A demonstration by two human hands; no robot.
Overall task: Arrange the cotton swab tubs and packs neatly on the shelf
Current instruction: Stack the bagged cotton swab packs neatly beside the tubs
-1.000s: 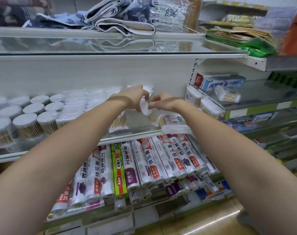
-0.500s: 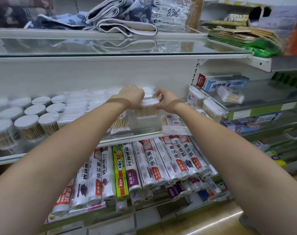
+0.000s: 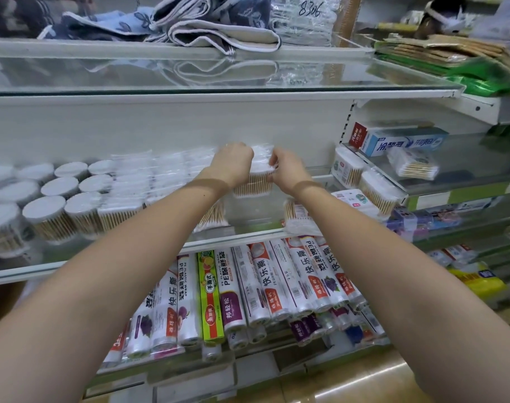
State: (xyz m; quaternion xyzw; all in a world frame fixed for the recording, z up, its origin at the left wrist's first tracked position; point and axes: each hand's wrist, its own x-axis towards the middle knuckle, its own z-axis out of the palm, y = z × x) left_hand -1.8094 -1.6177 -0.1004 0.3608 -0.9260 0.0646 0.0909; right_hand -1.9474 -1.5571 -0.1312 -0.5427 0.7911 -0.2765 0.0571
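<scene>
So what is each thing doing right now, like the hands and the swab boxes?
Left hand: gripping the swab pack.
Right hand: gripping the same pack.
Swab pack: held up above the shelf, upright.
Round tubs: lids on, standing in rows.
Loose swab bag: lying at the shelf edge.
Toothpaste box: closed, lying flat.
</scene>
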